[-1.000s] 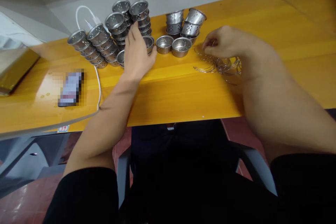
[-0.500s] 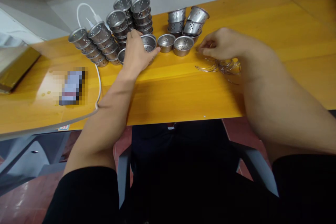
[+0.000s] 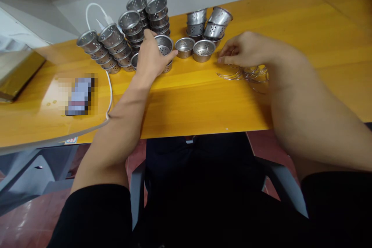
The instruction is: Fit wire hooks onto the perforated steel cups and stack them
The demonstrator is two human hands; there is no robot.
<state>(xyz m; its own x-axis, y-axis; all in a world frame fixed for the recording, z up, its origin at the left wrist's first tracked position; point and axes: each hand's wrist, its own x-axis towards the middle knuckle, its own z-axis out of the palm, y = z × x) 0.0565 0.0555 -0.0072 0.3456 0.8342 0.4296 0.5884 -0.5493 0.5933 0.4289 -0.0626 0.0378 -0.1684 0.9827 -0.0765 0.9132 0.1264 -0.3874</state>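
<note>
My left hand [image 3: 151, 59] is wrapped around a small perforated metal cup [image 3: 164, 45] and holds it just above the yellow table [image 3: 188, 97]. Leaning stacks of the same cups [image 3: 116, 44] stand behind and to the left of it. Two single cups [image 3: 194, 48] sit on the table to its right, with two short stacks [image 3: 207, 23] behind them. My right hand [image 3: 247, 48] rests over a pile of thin wire rings [image 3: 242, 73], its fingertips pinched at the pile's left edge; what they pinch is too small to make out.
A phone [image 3: 78, 95] lies at the left of the table, with a white cable [image 3: 109, 85] running past it to a charger near the wall. A gold-coloured box [image 3: 17, 73] sits at the far left. The table's front edge is close to my body.
My left hand has closed on a cup beside the stacks and lifted it slightly. My right hand has slid a little left over the wire rings.
</note>
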